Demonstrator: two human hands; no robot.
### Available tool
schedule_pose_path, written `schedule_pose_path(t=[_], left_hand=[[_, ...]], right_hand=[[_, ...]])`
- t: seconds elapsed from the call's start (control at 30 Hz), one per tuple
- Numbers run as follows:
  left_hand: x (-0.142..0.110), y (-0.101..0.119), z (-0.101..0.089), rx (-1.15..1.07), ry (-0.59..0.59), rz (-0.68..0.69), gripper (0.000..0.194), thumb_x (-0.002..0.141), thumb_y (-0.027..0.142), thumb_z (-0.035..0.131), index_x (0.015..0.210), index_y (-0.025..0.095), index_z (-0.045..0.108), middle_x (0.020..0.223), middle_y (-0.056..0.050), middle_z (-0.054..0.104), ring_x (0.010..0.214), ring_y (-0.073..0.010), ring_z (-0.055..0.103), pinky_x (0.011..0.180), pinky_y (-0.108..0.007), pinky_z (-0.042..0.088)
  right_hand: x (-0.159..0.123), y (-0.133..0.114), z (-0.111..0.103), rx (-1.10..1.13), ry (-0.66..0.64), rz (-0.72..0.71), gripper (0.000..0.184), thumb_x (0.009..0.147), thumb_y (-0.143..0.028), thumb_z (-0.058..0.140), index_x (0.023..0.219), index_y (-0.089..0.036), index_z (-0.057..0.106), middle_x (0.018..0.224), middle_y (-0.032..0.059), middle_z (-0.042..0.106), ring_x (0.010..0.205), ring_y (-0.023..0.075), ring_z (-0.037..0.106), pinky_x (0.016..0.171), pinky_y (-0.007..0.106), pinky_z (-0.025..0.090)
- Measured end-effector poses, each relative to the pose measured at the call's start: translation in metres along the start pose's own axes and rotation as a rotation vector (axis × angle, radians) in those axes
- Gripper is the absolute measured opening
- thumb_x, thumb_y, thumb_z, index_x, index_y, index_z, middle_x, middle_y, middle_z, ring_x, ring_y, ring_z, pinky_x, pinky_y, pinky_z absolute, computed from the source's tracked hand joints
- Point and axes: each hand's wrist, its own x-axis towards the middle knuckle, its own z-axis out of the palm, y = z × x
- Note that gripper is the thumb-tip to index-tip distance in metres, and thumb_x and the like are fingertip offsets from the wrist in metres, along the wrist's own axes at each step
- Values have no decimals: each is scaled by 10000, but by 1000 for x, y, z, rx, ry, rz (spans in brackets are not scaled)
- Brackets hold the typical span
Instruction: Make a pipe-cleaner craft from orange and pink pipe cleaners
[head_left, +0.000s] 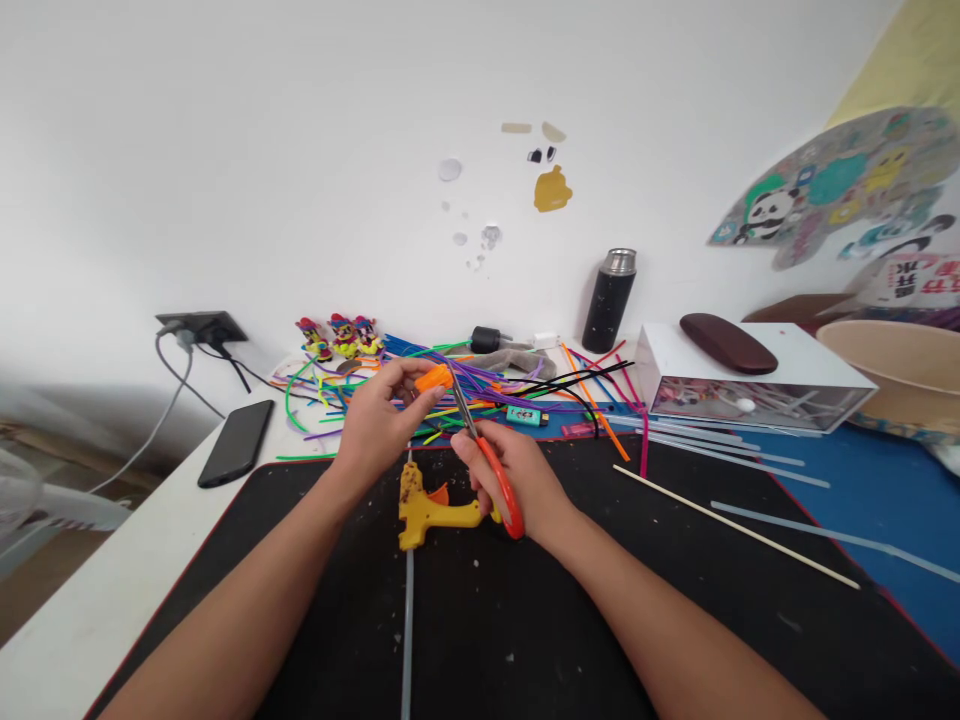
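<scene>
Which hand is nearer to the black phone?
Left. The left hand sits to the right of the black phone, pinching an orange piece; the right hand is farther right, holding scissors.

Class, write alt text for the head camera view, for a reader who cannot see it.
A left hand holds a small orange piece while a right hand brings red-handled scissors to it. Below lies a yellow glue gun on a black mat; colourful pipe cleaners are heaped behind.
</scene>
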Motion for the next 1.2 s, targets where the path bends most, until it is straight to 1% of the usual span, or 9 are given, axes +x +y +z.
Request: schedule_pose_path(t=[0.13, 0.43, 0.57, 0.67, 0.83, 0.97, 1.07, 1.2], left_hand=[[0, 0, 0, 5, 6, 2, 306, 900, 448, 758, 1095, 217, 713, 875, -16, 711, 705, -171, 587, 682, -294, 489], [0, 3, 2, -1, -15, -7, 297, 894, 450, 764, 1064, 209, 725, 812, -3, 686, 667, -165, 560, 642, -287, 461], [0, 4, 2, 10, -12, -19, 306, 888, 462, 766, 1064, 215, 728, 821, -6, 694, 674, -171, 564, 647, -292, 469], [-1, 3, 2, 8, -15, -16, 310, 891, 473, 768, 1062, 217, 731, 848, -13, 711, 691, -173, 575, 661, -294, 481], [0, 2, 1, -4, -26, -40, 338, 890, 507, 761, 1064, 220, 729, 889, -31, 741, 723, -184, 603, 678, -301, 504], [0, 2, 1, -6, -33, -52, 355, 887, 517, 761, 1073, 216, 734, 908, -38, 753, 724, -183, 613, 666, -297, 498], [0, 2, 1, -5, -30, -55, 348, 876, 506, 773, 1051, 208, 738, 881, -37, 749, 707, -181, 612, 653, -298, 485], [0, 0, 2, -5, -38, -68, 322, 886, 480, 762, 1051, 206, 731, 892, -48, 754, 746, -195, 641, 685, -311, 486]], right_hand=[[0, 4, 0, -27, -6, -17, 437, 985, -669, 620, 947, -234, 636, 616, -45, 598, 398, 131, 586, 381, 227, 434], [0, 4, 0, -41, 3, -22, 454, 995, -687, 587, 941, -238, 625, 605, -49, 588, 385, 134, 579, 367, 229, 433], [0, 4, -1, -77, 13, -36, 462, 1004, -692, 565, 960, -238, 640, 598, -43, 586, 382, 138, 573, 370, 233, 402], [0, 2, -2, -142, 23, -52, 443, 1020, -662, 556, 932, -236, 639, 597, -36, 589, 400, 132, 553, 405, 236, 371], [1, 0, -3, -238, 52, -106, 415, 1021, -620, 573, 881, -236, 642, 591, -24, 589, 463, 143, 513, 484, 256, 352], [1, 1, -4, -351, 89, -140, 384, 1026, -566, 584, 847, -231, 637, 608, -18, 583, 509, 149, 483, 522, 264, 323], [1, 0, -4, -419, 110, -154, 344, 1034, -503, 584, 836, -225, 627, 657, -8, 613, 555, 151, 502, 556, 265, 322], [0, -4, -5, -482, 124, -167, 312, 1033, -437, 584, 810, -222, 619, 696, 7, 651, 592, 162, 522, 595, 276, 329]])
